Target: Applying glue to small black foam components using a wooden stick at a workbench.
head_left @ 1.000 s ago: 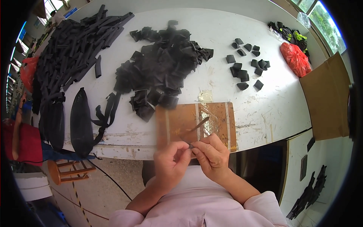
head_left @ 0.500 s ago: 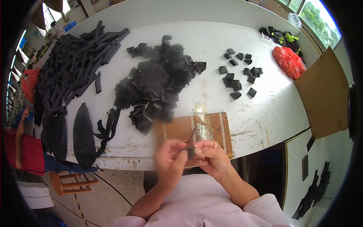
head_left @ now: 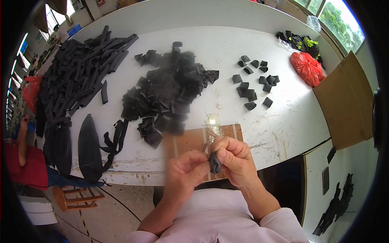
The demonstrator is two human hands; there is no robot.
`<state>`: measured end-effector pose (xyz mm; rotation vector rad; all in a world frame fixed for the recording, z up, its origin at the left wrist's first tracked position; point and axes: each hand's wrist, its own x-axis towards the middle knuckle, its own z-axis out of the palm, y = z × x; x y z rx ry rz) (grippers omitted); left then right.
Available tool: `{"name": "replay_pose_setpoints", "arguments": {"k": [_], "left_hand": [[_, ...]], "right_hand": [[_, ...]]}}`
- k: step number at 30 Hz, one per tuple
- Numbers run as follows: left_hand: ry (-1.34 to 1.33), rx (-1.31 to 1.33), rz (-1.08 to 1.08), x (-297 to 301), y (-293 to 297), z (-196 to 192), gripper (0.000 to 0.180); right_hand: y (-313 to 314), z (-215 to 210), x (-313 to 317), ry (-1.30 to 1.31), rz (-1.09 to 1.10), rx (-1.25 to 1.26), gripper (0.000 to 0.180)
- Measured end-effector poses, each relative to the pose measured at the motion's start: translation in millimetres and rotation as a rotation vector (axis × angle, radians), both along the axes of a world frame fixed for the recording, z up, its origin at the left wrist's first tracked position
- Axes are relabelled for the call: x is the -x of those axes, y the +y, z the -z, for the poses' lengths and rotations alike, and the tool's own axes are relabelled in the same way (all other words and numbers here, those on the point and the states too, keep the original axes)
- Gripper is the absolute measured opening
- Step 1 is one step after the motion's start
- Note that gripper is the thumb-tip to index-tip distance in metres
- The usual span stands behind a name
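- Lower centre — left hand (head_left: 187, 172) and right hand (head_left: 237, 162) both pinched a small black piece (head_left: 215, 164).
- Behind them, a brown board (head_left: 188, 141) lay on the white counter (head_left: 279, 131).
- Upper centre, a black heap (head_left: 162, 89) spread.
- Upper right, a red bag (head_left: 307, 69) rested.

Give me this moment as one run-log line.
left hand: pinching dark fabric piece | right hand: pinching same piece | brown board: on white table, partly hidden by hands | black fabric pile: beyond board

Small dark-grey piece (head_left: 215, 164), soft and bent into a short, folded curl, stands roughly upright; the fingertips of the left hand (head_left: 187, 172) and right hand (head_left: 238, 163) pinch it between them.
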<state>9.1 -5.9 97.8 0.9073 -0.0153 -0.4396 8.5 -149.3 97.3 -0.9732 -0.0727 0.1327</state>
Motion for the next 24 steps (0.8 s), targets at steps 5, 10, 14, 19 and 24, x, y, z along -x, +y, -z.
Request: {"name": "replay_pose_setpoints", "arguments": {"k": [5, 10, 14, 19, 24], "left_hand": [[0.014, 0.084, -0.148, -4, 1, -12, 0.007], [0.411, 0.771, 0.135, -27, 13, -25, 0.018], [0.506, 0.607, 0.045, -38, 15, -5, 0.022], [0.259, 0.380, 0.135, -32, 18, 9, 0.014], [-0.535, -0.373, -0.328, -34, -2, -17, 0.032]], "right_hand": [[1, -8, -3, 0.116, -0.079, -0.071, 0.021], [-3, -36, -24, -0.046, -0.122, 0.123, 0.021], [-11, -7, -41, 0.145, -0.302, 0.130, 0.028], [-11, -1, -35, 0.107, -0.316, 0.200, 0.029], [-13, -13, -36, -0.005, -0.169, 0.493, 0.030]]}}
